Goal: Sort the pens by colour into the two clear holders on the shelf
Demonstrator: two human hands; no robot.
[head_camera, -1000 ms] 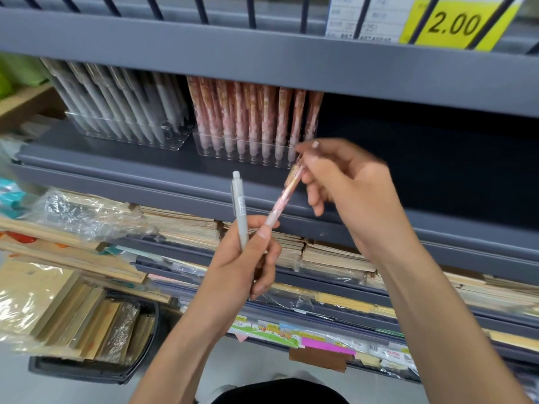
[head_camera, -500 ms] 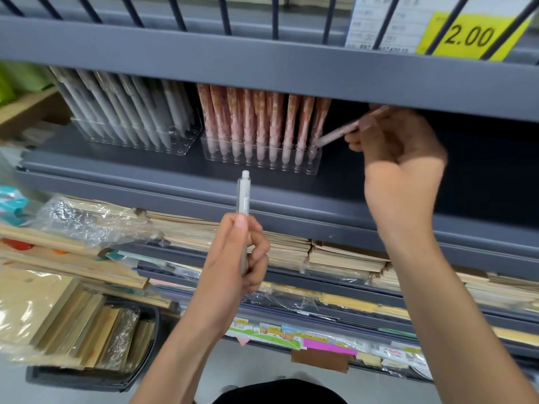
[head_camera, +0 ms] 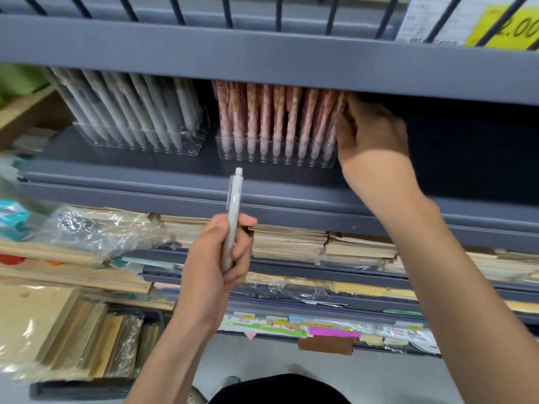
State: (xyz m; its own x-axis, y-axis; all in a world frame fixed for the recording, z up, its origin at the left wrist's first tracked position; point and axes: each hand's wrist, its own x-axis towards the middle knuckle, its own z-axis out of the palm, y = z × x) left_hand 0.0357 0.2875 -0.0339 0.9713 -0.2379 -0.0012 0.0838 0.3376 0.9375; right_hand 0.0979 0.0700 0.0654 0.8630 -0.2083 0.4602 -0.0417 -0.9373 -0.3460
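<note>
Two clear holders stand on the grey shelf [head_camera: 122,173]. The left holder [head_camera: 192,147] is filled with several grey pens [head_camera: 151,112]. The right holder [head_camera: 277,157] carries several pink patterned pens [head_camera: 265,115]. My left hand [head_camera: 215,266] grips one grey pen [head_camera: 232,217] upright, below the shelf's front edge. My right hand [head_camera: 370,132] reaches under the upper shelf to the right end of the pink row, fingers curled against the last pink pens. Whether a pen is still between those fingers is hidden.
The upper shelf edge [head_camera: 262,51] hangs low over the holders, with a yellow price tag [head_camera: 507,30] at the top right. Stacks of brown paper goods [head_camera: 291,240] fill the shelf below. Wooden boards in plastic wrap [head_camera: 58,325] sit at the lower left.
My right hand took the pink pen from beside my left hand up to the right end of the pink holder. My left hand kept the grey pen and barely moved.
</note>
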